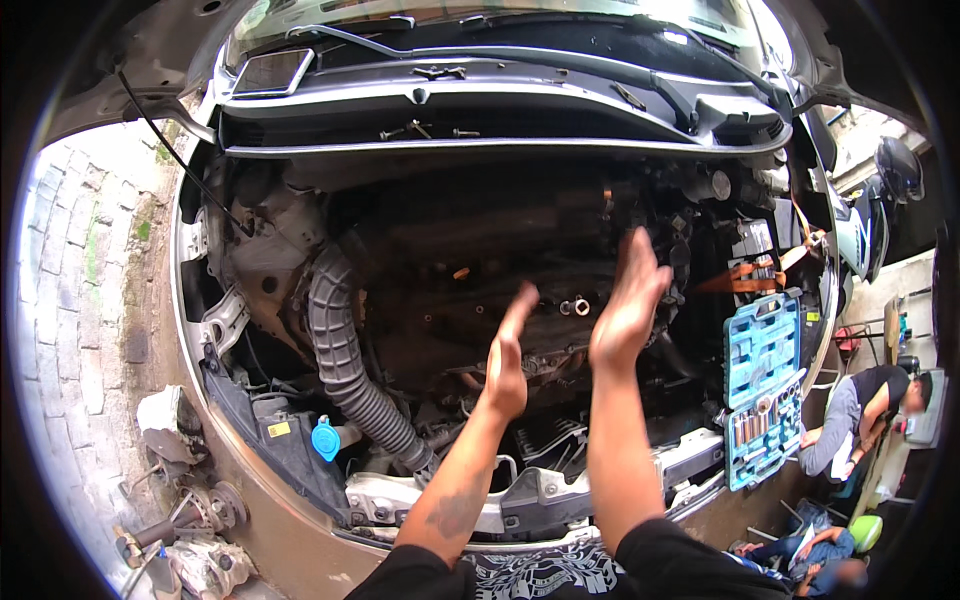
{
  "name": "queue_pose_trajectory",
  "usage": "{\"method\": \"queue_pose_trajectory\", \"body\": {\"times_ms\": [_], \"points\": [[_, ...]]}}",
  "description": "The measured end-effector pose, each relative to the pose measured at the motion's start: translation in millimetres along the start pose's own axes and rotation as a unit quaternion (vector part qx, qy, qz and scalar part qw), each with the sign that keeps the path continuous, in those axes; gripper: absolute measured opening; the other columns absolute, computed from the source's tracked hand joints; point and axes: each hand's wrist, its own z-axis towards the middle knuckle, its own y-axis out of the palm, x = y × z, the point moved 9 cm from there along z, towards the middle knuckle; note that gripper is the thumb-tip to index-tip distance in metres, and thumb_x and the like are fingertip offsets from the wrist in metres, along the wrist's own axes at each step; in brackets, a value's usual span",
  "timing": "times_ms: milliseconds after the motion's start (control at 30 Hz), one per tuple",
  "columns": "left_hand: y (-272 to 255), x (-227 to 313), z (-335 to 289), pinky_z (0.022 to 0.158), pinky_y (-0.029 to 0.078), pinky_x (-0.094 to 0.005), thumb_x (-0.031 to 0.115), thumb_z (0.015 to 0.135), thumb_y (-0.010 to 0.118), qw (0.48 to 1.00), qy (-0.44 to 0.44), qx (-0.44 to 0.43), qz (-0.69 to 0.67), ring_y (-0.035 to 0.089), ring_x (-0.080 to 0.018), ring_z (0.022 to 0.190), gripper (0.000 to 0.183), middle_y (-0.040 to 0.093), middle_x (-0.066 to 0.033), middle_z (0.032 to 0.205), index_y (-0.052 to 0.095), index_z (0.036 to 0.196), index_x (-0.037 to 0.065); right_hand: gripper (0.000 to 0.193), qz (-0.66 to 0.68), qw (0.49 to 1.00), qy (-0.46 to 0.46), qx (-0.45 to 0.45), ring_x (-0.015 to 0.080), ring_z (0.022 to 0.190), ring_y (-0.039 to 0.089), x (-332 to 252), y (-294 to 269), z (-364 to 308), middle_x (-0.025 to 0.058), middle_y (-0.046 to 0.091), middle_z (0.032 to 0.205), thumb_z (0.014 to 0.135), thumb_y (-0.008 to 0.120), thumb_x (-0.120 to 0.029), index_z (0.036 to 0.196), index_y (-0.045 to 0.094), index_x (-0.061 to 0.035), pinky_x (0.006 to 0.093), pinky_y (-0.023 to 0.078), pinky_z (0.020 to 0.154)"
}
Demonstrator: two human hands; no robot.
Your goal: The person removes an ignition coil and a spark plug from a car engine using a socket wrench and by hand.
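Over the dark engine (pixel 440 240) of a car with its hood raised, both my hands hang with nothing in them. My left hand (pixel 508 360) has its fingers stretched out and pointing away from me. Beside it, my right hand (pixel 628 310) is held edge-on, its fingers straight too, slightly smeared by motion. The palms roughly face each other, with a gap between them. A round metal fitting (pixel 581 307) shows on the engine in that gap. An orange part (pixel 461 273) lies farther left on the engine.
A ribbed grey hose (pixel 340 330) runs down the left of the bay, near a blue cap (pixel 325 438). At right lies an open blue socket case (pixel 762 340). Loose bolts (pixel 420 130) and a tablet-like device (pixel 272 73) rest below the windshield. Two people sit at far right.
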Motion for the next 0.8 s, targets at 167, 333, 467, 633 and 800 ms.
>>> {"method": "queue_pose_trajectory", "body": {"times_ms": [167, 333, 467, 633, 800], "points": [[48, 1, 8, 0.127, 0.005, -0.0421, 0.079, 0.097, 0.011, 0.997, -0.022, -0.071, 0.011, 0.012, -0.0317, 0.158, 0.107, 0.017, -0.0226, 0.169, 0.024, 0.159, -0.007, 0.083, 0.001, 0.988, 0.119, -0.097, 0.0306, 0.157, 0.016, 47, 24, -21, 0.019, 0.018, 0.169, 0.109, 0.01, -0.058, 0.159, 0.02, 0.0067, 0.0397, 0.01, 0.127], [18, -3, 0, 0.125, 0.018, -0.0446, 0.074, 0.101, 0.024, 1.0, 0.007, -0.018, 0.009, 0.034, -0.0344, 0.15, 0.096, 0.041, -0.0232, 0.158, 0.043, 0.151, -0.006, 0.086, -0.025, 0.997, 0.066, 0.007, 0.0314, 0.153, 0.025, 21, -6, -7, 0.0198, 0.029, 0.165, 0.107, 0.014, -0.063, 0.158, 0.027, 0.0053, 0.0448, 0.013, 0.127], [35, -12, 19, 0.125, 0.017, -0.0423, 0.074, 0.101, 0.025, 0.999, -0.04, -0.024, -0.014, 0.022, -0.0326, 0.155, 0.097, 0.028, -0.0243, 0.165, 0.03, 0.157, -0.005, 0.084, -0.062, 0.975, 0.117, -0.18, 0.0272, 0.158, 0.012, 51, 35, -47, 0.0183, 0.018, 0.169, 0.108, 0.009, -0.06, 0.16, 0.019, 0.005, 0.0397, 0.008, 0.127], [23, 5, -12, 0.119, 0.033, -0.0431, 0.05, 0.108, 0.039, 0.996, -0.024, -0.087, 0.024, 0.04, -0.0356, 0.147, 0.066, 0.042, -0.0283, 0.156, 0.06, 0.136, -0.006, 0.061, -0.211, 0.975, -0.019, -0.066, 0.0273, 0.142, 0.045, 13, -25, 38, 0.0199, 0.052, 0.149, 0.113, 0.034, -0.041, 0.147, 0.046, 0.008, 0.038, 0.03, 0.12], [26, 4, 44, 0.113, 0.043, -0.042, 0.011, 0.096, 0.063, 0.951, 0.047, -0.133, 0.275, 0.055, -0.0389, 0.133, 0.046, 0.061, -0.0251, 0.137, 0.056, 0.14, -0.001, 0.024, -0.461, 0.871, -0.085, -0.144, 0.0339, 0.114, 0.064, -41, -120, -77, 0.0184, 0.069, 0.117, 0.096, 0.066, -0.015, 0.115, 0.068, -0.0003, 0.0414, 0.048, 0.103]]}}
